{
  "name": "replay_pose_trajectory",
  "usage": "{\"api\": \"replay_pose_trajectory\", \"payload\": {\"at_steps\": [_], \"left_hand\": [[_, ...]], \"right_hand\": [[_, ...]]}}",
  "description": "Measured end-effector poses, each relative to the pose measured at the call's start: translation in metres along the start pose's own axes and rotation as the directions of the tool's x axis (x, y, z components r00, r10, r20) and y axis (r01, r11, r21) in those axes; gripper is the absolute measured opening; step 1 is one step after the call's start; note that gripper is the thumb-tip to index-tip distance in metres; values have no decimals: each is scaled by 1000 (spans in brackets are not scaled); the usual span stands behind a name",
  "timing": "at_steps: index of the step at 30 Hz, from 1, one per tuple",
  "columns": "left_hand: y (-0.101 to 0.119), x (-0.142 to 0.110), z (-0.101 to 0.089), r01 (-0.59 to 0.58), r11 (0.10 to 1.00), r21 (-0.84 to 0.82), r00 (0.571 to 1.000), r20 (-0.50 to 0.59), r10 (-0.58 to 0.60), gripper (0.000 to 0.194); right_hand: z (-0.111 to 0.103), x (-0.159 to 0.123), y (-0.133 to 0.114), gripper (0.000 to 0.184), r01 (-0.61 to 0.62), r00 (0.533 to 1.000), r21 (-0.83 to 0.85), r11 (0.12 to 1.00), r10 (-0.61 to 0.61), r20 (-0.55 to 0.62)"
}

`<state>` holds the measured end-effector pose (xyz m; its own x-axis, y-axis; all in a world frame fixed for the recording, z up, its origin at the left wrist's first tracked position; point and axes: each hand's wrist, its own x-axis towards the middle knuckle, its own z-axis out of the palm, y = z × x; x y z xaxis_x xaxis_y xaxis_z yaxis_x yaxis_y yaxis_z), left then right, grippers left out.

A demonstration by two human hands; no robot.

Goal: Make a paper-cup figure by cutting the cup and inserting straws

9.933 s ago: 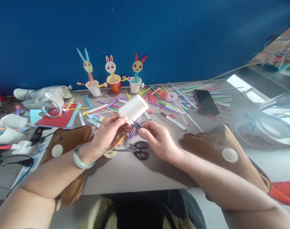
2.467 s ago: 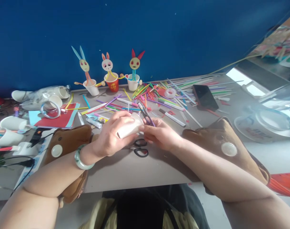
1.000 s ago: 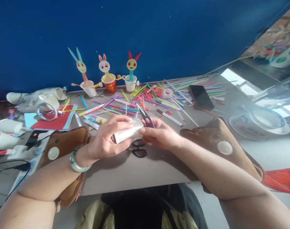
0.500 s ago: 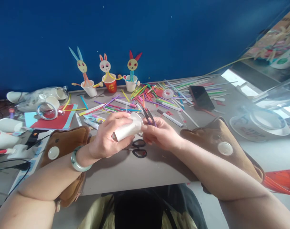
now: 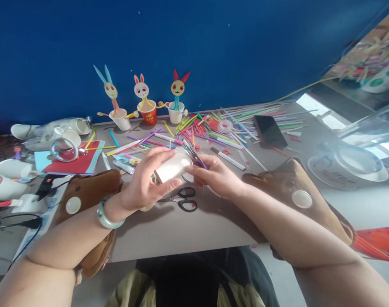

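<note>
My left hand (image 5: 148, 178) holds a white paper cup (image 5: 173, 165) tilted on its side, between thumb and fingers. Against the cup's right end is my right hand (image 5: 215, 175), closed around a small pair of scissors (image 5: 196, 157) with dark blades and a bit of purple. The blades point up and left, close to the cup's rim; whether they bite into it I cannot tell. Just below both hands, black-handled scissors (image 5: 187, 199) lie on the table.
Three paper-cup rabbit figures, one in a red cup (image 5: 148, 115), stand along the blue wall. Colourful straws and markers are strewn before them. A phone (image 5: 270, 131) lies to the right. Brown cushions (image 5: 296, 187) flank the arms. Coloured paper (image 5: 71, 162) and tape are at left.
The scissor blades, spread apart before, are now closer together. The cup has turned slightly in my left hand, whose thumb has shifted.
</note>
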<state>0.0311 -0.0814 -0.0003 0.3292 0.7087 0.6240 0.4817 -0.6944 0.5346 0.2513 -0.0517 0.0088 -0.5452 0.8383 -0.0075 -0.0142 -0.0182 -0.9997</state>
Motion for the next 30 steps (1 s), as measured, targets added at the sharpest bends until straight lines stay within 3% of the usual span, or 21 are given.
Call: {"api": "replay_pose_trajectory", "payload": {"at_steps": [2,5,8,10,14,16,19,22,24,26,30], "left_hand": [[0,2,-2,101,991,-89,995,16,-99,41],[2,6,-6,186,966,-181,983,29,-184,34],[7,8,-8,272,931,-242,960,138,-244,34],[10,9,-8,395,880,-265,907,269,-326,28],[14,11,-7,621,723,-302,737,540,-407,25],[16,12,-5,646,695,-316,705,597,-383,23],[21,11,-2,619,725,-302,726,571,-383,22],[26,9,1,590,767,-254,775,446,-448,21],[26,8,2,589,765,-262,796,349,-494,19],[25,7,2,586,749,-311,809,273,-520,18],[19,6,3,525,762,-379,847,142,-513,23]], "right_hand": [[-6,2,-2,40,43,999,-129,991,-40,27],[-18,5,-4,39,73,985,-213,974,-36,169],[-26,7,-5,34,108,960,-229,967,-42,278],[-29,7,-4,31,145,951,-237,961,-70,300],[-30,6,-4,28,185,950,-244,952,-110,292],[-29,4,-5,26,191,942,-252,949,-105,318],[-22,3,-5,26,210,945,-303,930,-114,306],[-12,3,1,28,215,975,-428,878,-218,42],[-7,3,7,36,188,941,-496,848,-300,-157],[-5,3,12,45,186,896,-515,837,-359,-260],[-5,2,17,57,312,824,-523,793,-500,-267]]}}
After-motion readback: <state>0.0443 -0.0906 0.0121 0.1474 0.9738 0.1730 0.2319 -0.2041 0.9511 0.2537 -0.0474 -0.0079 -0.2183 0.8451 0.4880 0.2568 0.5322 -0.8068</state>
